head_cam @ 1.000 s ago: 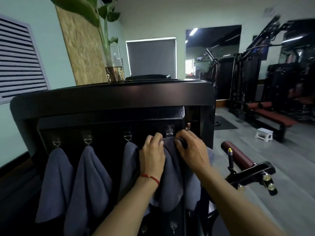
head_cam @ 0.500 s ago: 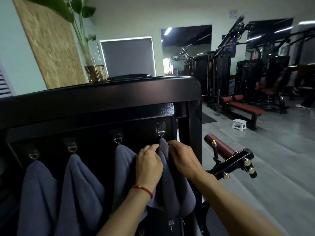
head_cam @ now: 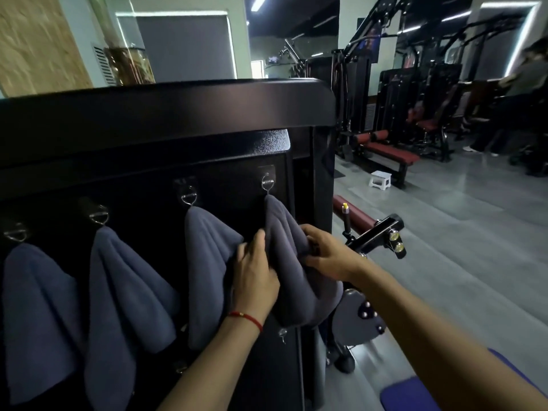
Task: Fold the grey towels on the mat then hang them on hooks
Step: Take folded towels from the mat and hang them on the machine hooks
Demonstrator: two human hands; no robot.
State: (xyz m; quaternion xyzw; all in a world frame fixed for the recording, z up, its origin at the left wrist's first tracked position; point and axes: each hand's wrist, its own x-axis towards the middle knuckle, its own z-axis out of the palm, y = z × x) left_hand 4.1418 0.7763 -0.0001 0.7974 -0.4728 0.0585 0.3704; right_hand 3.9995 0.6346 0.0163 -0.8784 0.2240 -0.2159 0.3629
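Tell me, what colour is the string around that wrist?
Red, on the left wrist string; the head view shows it.

No text, label, brand or number can be read anywhere; the dark poster at one o'clock is too blurred.

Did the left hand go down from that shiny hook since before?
Yes. The left hand now grips the rightmost grey towel lower, farther beneath its hook than before.
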